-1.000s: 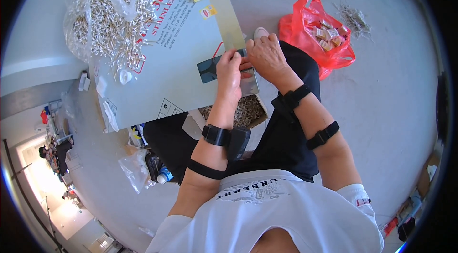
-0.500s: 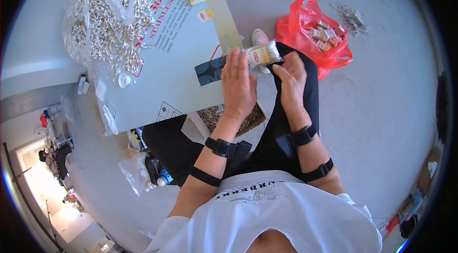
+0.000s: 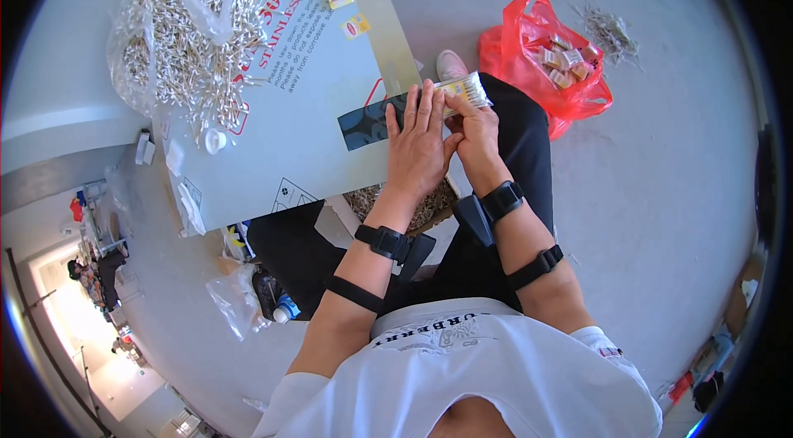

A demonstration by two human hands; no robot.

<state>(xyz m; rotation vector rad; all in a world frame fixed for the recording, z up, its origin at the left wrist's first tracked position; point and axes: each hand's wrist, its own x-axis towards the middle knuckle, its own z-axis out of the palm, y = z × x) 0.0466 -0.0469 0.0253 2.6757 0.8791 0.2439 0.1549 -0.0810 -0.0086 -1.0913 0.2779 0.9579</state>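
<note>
A clear, flat pack of cotton swabs (image 3: 473, 91) with a yellow-and-white label lies at the right edge of the table, its swab tips pointing right. My left hand (image 3: 418, 137) rests flat across its left part, fingers stretched out and close together. Beside it, my right hand (image 3: 479, 134) has its fingers bent onto the near side of the pack, pinching it. The pack's left end is hidden under my left hand. A dark, shiny strip (image 3: 363, 126) lies on the table and runs beneath my left fingers.
A heap of loose cotton swabs (image 3: 186, 42) in clear plastic covers the table's far left. Two small yellow labels (image 3: 356, 26) lie near the far right edge. A red plastic bag (image 3: 505, 46) of filled packs stands on the floor; a cardboard box (image 3: 442, 211) sits below the table.
My right hand has moved left and closed onto the pack, its fingers now over part of the label. My left hand has shifted slightly right and stays flat.
</note>
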